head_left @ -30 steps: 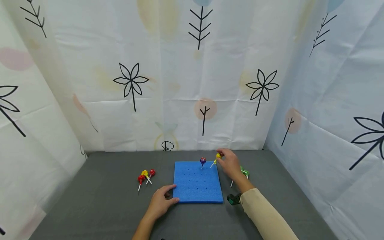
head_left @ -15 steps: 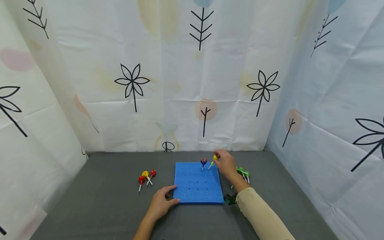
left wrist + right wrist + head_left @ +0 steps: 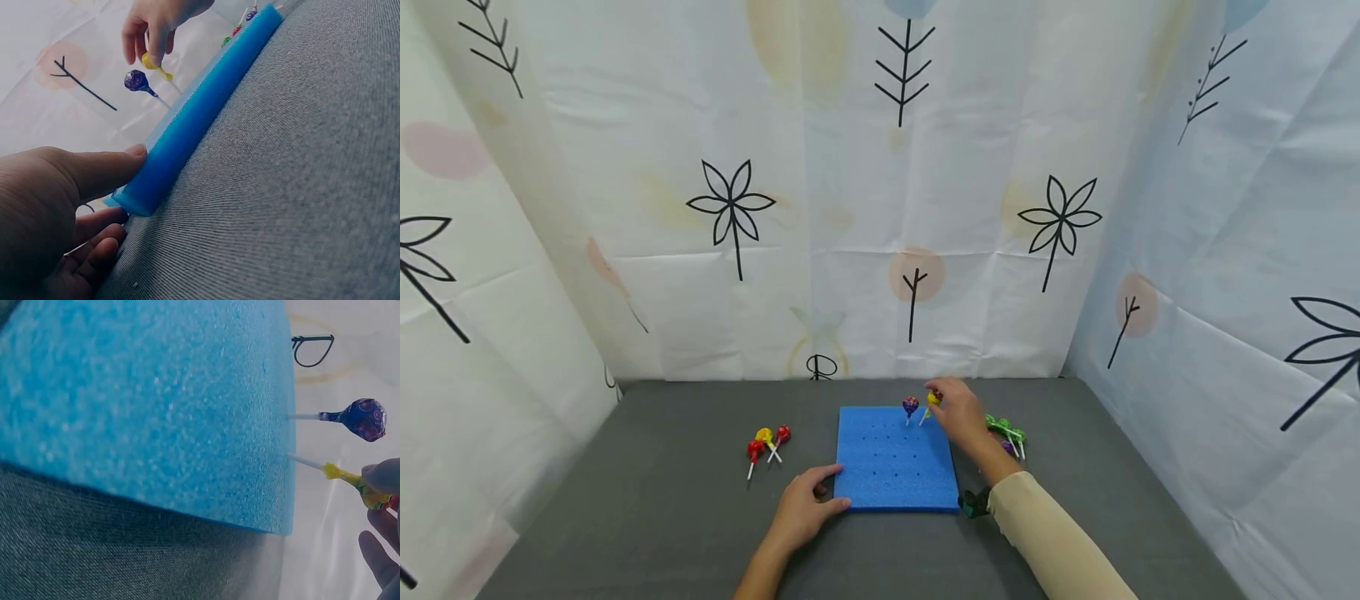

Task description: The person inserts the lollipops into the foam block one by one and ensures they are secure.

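My right hand [image 3: 959, 413] pinches the yellow-wrapped head of a lollipop [image 3: 374, 497] over the far right part of a blue foam board [image 3: 891, 487]. This lollipop leans, the lower end of its white stick right at the board's top. Beside it a purple-wrapped lollipop [image 3: 911, 405] stands upright in the board. My left hand [image 3: 801, 504] holds the board at its near left corner, thumb [image 3: 122, 164] against the foam and the index finger at the left edge. Rows of small holes run across the board.
Two red lollipops and a yellow lollipop [image 3: 765, 435] lie left of the board. Several more, green lollipops [image 3: 1017, 435] among them, lie to the right, partly behind the right forearm. A dark object [image 3: 974, 502] shows by the right sleeve. Patterned white cloth hangs around the grey table.
My right hand has moved slightly left with the yellow lollipop, bringing it closer to the purple one and its stick end to the board. The left hand stays at the board's corner.
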The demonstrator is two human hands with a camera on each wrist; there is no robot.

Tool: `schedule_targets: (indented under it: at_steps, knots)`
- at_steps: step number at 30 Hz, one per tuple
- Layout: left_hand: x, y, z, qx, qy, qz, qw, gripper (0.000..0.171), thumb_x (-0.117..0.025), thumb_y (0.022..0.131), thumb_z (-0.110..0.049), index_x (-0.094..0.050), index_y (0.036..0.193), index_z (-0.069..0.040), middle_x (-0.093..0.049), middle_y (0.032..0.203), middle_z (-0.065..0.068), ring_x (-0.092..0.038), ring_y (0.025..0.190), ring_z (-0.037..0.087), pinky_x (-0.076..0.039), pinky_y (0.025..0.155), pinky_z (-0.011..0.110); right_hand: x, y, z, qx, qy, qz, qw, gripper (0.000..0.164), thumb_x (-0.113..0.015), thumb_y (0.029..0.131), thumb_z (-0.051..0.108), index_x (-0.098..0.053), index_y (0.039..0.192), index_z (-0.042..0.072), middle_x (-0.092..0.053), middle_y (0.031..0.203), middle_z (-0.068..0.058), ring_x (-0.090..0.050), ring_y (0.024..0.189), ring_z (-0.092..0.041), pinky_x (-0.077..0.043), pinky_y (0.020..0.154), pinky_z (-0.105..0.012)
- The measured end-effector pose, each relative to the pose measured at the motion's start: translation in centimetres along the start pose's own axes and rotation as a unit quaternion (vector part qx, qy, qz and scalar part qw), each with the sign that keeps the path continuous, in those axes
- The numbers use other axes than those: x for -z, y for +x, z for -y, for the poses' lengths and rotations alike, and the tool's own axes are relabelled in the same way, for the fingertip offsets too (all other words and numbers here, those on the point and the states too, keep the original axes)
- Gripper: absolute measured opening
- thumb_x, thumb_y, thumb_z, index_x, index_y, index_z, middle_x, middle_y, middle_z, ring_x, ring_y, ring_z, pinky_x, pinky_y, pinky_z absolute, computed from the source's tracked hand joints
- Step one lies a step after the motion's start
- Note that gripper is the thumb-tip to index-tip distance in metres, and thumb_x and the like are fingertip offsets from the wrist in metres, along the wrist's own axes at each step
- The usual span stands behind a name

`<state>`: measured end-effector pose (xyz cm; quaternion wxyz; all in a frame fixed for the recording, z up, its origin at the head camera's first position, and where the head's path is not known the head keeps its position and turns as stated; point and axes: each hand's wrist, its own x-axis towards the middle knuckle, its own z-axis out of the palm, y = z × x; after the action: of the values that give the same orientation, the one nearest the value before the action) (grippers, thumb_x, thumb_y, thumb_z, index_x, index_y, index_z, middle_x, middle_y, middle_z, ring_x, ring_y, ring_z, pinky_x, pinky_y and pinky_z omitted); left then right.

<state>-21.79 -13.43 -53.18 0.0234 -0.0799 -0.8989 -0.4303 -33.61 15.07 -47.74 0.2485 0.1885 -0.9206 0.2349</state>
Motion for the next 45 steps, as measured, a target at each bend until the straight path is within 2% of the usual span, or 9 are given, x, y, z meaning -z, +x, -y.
schedule_targets:
  at_steps: [8, 14, 18, 33, 40, 45]
  knots:
    - [-0.1, 0.0, 0.2, -0.001, -0.001, -0.006, 1.0, 0.053, -0.083, 0.077, -0.031, -0.066, 0.125, -0.015, -0.062, 0.113, 0.004, -0.054, 0.09, 0.018, -0.043, 0.074, 0.039, -0.1, -0.4, 0.1, -0.014, 0.083, -0.004, 0.996, 0.034, -0.077, 0.081, 0.001, -0.067, 0.113, 0.007, -0.065, 0.102, -0.006, -0.061, 0.093, -0.022, -0.052, 0.078, -0.039]
    - [-0.1, 0.0, 0.1, 0.002, 0.002, -0.001, 1.0, 0.054, -0.082, 0.078, -0.033, -0.066, 0.125, -0.014, -0.062, 0.113, 0.004, -0.054, 0.091, 0.018, -0.043, 0.074, 0.039, -0.1, -0.6, 0.5, -0.055, 0.162, -0.01, 0.985, 0.032, -0.075, 0.084, 0.002, -0.066, 0.115, 0.006, -0.065, 0.101, -0.006, -0.062, 0.094, -0.022, -0.052, 0.079, -0.038]
    - [0.0, -0.1, 0.1, 0.001, 0.001, -0.002, 1.0, 0.053, -0.082, 0.078, -0.032, -0.066, 0.125, -0.014, -0.062, 0.113, 0.004, -0.054, 0.091, 0.018, -0.043, 0.074, 0.039, -0.2, -0.7, 0.6, -0.066, 0.191, -0.007, 0.979, 0.032, -0.074, 0.085, 0.002, -0.066, 0.115, 0.004, -0.066, 0.102, -0.008, -0.063, 0.096, -0.024, -0.052, 0.08, -0.04]
    - [0.0, -0.3, -0.3, -0.011, -0.008, -0.009, 0.9999, 0.054, -0.083, 0.077, -0.03, -0.066, 0.124, -0.012, -0.062, 0.111, 0.006, -0.055, 0.09, 0.02, -0.043, 0.073, 0.039, -0.9, -1.3, 0.5, -0.07, 0.202, -0.021, 0.977, 0.034, -0.074, 0.085, 0.001, -0.065, 0.118, 0.004, -0.066, 0.108, -0.009, -0.062, 0.1, -0.025, -0.052, 0.082, -0.041]
    - [0.1, -0.4, -0.5, -0.006, -0.01, -0.01, 0.9999, 0.054, -0.083, 0.077, -0.029, -0.066, 0.124, -0.011, -0.062, 0.11, 0.006, -0.054, 0.089, 0.02, -0.042, 0.073, 0.039, -0.9, -1.4, 0.4, -0.066, 0.216, -0.023, 0.974, 0.035, -0.073, 0.084, -0.003, -0.064, 0.118, 0.002, -0.062, 0.112, -0.018, -0.064, 0.097, -0.028, -0.052, 0.08, -0.042]
    - [0.1, -0.5, -0.5, -0.009, -0.009, -0.013, 0.9998, 0.054, -0.083, 0.077, -0.029, -0.066, 0.124, -0.011, -0.062, 0.111, 0.006, -0.054, 0.089, 0.02, -0.043, 0.073, 0.039, -0.9, -1.2, 0.3, -0.07, 0.221, -0.019, 0.973, 0.037, -0.073, 0.083, -0.006, -0.063, 0.119, 0.001, -0.06, 0.114, -0.018, -0.065, 0.097, -0.027, -0.053, 0.079, -0.04]
